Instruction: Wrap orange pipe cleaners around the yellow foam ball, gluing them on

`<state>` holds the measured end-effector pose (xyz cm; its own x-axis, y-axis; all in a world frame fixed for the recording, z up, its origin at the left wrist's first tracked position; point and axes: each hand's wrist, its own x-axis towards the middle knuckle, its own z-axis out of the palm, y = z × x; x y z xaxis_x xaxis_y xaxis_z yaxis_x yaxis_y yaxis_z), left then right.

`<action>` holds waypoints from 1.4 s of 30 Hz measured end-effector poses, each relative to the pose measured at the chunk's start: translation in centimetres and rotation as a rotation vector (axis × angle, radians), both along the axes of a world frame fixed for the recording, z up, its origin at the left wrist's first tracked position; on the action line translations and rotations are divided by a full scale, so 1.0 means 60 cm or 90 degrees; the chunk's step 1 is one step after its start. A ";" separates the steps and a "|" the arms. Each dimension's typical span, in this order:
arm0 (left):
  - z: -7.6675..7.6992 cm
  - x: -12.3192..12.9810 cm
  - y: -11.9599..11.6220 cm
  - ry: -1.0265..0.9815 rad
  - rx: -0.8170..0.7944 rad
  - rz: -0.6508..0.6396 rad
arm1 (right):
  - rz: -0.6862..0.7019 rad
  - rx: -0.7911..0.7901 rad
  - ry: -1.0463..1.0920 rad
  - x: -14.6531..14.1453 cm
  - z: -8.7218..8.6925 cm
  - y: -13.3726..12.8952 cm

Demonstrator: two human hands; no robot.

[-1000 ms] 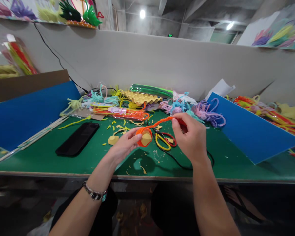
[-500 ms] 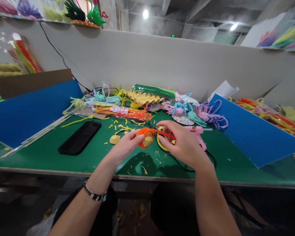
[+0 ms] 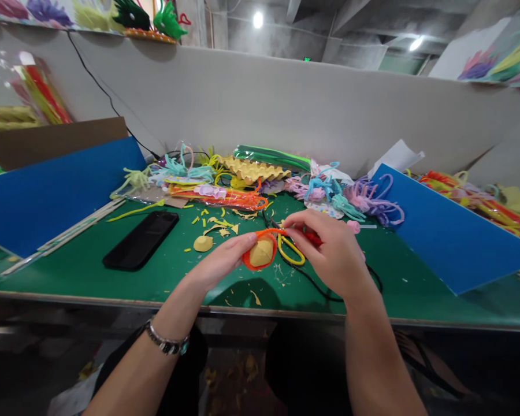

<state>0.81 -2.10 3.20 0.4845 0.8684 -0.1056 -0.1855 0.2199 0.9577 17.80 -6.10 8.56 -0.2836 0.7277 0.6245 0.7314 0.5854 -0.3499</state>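
Note:
Between finger and thumb, my left hand (image 3: 225,260) grips a small yellow cup (image 3: 261,252) with orange pipe cleaner wound around its rim. A free length of the orange pipe cleaner (image 3: 275,231) runs right from the cup into my right hand (image 3: 325,248), pinched by its fingertips. Just behind and below my right fingertips lie yellow-handled scissors (image 3: 292,252). A pink glue gun (image 3: 353,226) is mostly hidden behind my right hand. Another yellow cup (image 3: 203,243) sits on the table left of the held one.
On the green table (image 3: 164,289) are a black phone (image 3: 141,241), yellow scraps, a black cable and, at the back, bundles of coloured pipe cleaners and a yellow egg tray (image 3: 253,171). Blue boards (image 3: 60,196) stand at left and right.
The held cup has turned, showing more of its yellow face. My right hand has closed on the orange strand nearer the cup, covering more of the glue gun and uncovering the scissors' handle.

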 end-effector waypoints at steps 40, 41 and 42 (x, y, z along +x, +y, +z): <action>-0.034 -0.010 -0.001 -0.049 0.032 -0.193 | 0.069 0.091 0.134 -0.010 -0.020 0.021; -0.034 -0.011 0.001 -0.042 0.043 -0.191 | 0.055 0.088 0.109 -0.008 -0.018 0.017; -0.033 -0.012 0.003 -0.034 0.051 -0.189 | 0.034 0.070 0.077 -0.007 -0.016 0.014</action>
<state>0.09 -1.94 1.21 0.7215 0.6924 -0.0099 -0.1752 0.1964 0.9648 17.35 -5.27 7.60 -0.2379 0.6389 0.7316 0.6547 0.6619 -0.3650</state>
